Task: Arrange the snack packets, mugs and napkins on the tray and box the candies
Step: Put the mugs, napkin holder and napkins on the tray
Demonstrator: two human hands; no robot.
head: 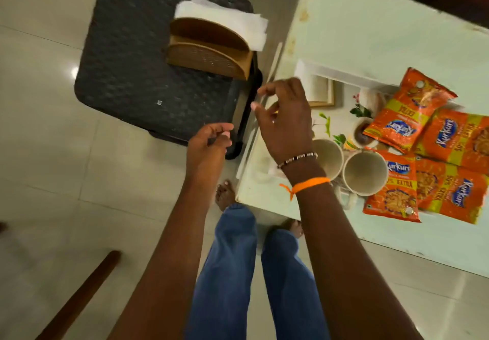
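Napkins (219, 19) lie behind the brown holder (209, 51) on the black stool (148, 75), up and left of both hands. The left hand (209, 146) is nearer; its fingers (222, 133) are loosely curled, holding nothing. The right hand (283, 122), also empty, hovers over the surface (370, 22) edge, where mugs (363, 173) and snack packets (410, 109) sit on the tray (344, 74).

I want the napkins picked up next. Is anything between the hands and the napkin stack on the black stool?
The brown napkin holder stands on the stool just in front of the napkins, between them and both hands, left and right. Nothing else visible intervenes.
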